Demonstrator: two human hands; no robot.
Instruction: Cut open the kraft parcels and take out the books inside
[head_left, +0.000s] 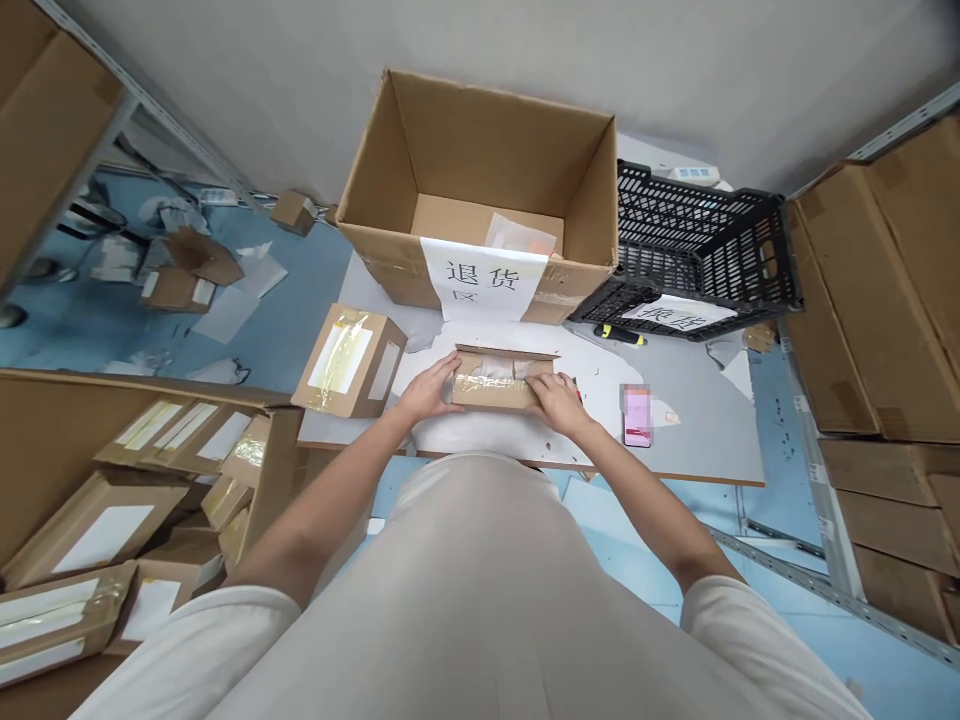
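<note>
A small cardboard box (491,394) lies on the table in front of me, its long flap raised at the back. White wrapping (495,369) shows inside it, and clear tape runs along its front edge. My left hand (433,388) grips the left end, thumb low at the front and fingers up at the back corner. At the right end, my right hand (557,402) holds the box with curled fingers over its open top. Something red, partly hidden, lies just beyond the right hand.
Behind stands a large open carton (375,255) with a paper sign, beside a black plastic crate (712,255). A taped box (349,362) sits at left, a phone (637,415) at right. A black-and-yellow tool (619,334) lies near the crate. Lower left, a bin (281,470) holds several parcels.
</note>
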